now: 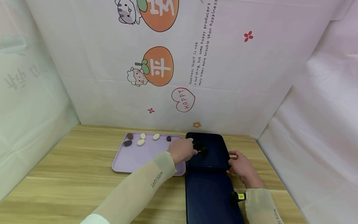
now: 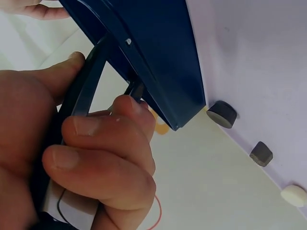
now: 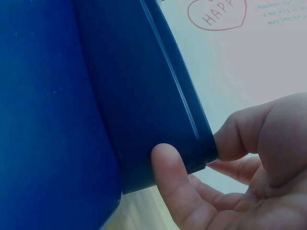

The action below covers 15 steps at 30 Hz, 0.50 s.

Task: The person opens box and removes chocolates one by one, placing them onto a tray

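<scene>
My left hand point(image 1: 181, 150) reaches over the left rim of a dark blue box point(image 1: 215, 157). Its fingers curl round a dark tool with two long arms like tongs point(image 2: 87, 84), which has a pale grey end by the palm. The arms point into the box; what lies between their tips is hidden. My right hand point(image 1: 242, 165) holds the box's right side, fingers at the rim and corner in the right wrist view. Left of the box is a lilac tray point(image 1: 139, 160) bearing white pieces point(image 1: 141, 142), a black piece point(image 1: 127, 143) and a brown piece point(image 1: 130, 136).
A dark blue lid-like panel point(image 1: 212, 196) lies flat against the box's near side. The wooden table point(image 1: 64, 174) meets a white printed cloth point(image 1: 223, 93) at the back, with white cloth on both sides. A black wrist device point(image 1: 237, 196) overlaps the panel's right edge.
</scene>
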### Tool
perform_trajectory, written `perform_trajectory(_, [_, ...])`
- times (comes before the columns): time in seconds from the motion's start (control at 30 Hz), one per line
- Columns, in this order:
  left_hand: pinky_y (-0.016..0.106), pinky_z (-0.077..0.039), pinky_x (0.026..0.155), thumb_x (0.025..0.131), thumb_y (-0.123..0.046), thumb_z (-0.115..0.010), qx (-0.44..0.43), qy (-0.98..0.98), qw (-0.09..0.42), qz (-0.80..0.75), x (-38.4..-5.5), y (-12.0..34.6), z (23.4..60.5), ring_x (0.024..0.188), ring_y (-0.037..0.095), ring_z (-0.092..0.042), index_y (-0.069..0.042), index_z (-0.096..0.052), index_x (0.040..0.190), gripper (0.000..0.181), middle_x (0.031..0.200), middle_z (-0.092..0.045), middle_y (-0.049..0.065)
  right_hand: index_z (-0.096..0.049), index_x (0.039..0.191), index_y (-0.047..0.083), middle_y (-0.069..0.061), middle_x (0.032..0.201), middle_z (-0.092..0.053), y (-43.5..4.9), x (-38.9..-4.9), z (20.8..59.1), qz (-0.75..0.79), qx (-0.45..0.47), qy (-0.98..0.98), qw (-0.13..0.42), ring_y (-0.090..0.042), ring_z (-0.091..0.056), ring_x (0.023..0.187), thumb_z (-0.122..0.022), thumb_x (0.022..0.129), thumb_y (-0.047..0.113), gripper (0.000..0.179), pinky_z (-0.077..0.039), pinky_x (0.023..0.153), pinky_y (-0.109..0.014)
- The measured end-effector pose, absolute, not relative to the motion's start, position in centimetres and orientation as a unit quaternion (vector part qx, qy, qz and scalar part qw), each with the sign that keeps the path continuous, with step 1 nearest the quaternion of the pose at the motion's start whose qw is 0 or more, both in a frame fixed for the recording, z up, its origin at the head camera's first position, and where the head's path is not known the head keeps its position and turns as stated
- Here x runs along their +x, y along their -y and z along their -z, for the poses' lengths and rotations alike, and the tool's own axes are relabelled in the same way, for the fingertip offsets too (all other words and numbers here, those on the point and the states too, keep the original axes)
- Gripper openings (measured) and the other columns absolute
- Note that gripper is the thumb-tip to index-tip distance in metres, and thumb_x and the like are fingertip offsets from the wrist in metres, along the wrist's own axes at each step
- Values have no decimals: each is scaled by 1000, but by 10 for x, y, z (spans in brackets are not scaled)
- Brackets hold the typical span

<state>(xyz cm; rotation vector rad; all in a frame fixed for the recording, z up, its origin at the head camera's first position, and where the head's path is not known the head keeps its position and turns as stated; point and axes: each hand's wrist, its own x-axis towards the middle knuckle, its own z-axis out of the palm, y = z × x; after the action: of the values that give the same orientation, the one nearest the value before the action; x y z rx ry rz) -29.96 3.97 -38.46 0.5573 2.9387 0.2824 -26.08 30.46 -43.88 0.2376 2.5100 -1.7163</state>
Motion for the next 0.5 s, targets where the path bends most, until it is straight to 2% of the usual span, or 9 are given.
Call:
perform_trajectory(0.13, [27,-30,41,100,-53,-53,177,-973,91,-113,-301,-38,387,39,11,-24,-16,-46,48,63,46,-28,-5,-31,149,-3,-33,141,-36,-304,-261,439,563,76,-821,46,-12,-40,52,-39,99,0,52,-57,70,-44])
perform_trajectory(0.23, [28,-37,46,100,-53,-53,171,-971,104,-134,-301,-36,387,41,12,-33,-16,-54,53,59,50,-38,-3,-31,150,-3,-34,141,-35,-305,-261,439,565,75,-821,45,-12,-40,52,-39,99,-1,52,-57,70,-44])
perform_trajectory(0.33, [30,-43,52,100,-53,-52,172,-968,111,-148,-301,-33,386,45,14,-41,-15,-65,70,50,59,-51,0,-31,149,-3,-34,141,-35,-305,-261,438,566,76,-820,45,-12,-40,52,-40,98,-1,52,-57,69,-43])
perform_trajectory(0.37, [31,-44,55,100,-52,-52,175,-966,110,-154,-301,-32,386,47,15,-45,-14,-69,80,46,64,-56,1,-31,149,-3,-34,141,-35,-305,-261,438,565,76,-820,45,-12,-40,53,-40,98,-1,52,-57,69,-43])
perform_trajectory(0.43, [32,-47,61,101,-53,-51,186,-962,115,-163,-302,-28,385,52,16,-51,-13,-72,91,46,73,-62,4,-32,149,-3,-33,141,-36,-304,-261,438,565,76,-820,45,-12,-40,52,-40,98,-1,52,-57,70,-43])
perform_trajectory(0.5, [34,-50,70,102,-51,-50,194,-955,121,-190,-304,-22,384,64,18,-60,-9,-72,108,48,92,-68,7,-31,149,-3,-33,141,-36,-304,-261,438,564,76,-821,46,-12,-40,52,-39,98,-1,52,-57,70,-44])
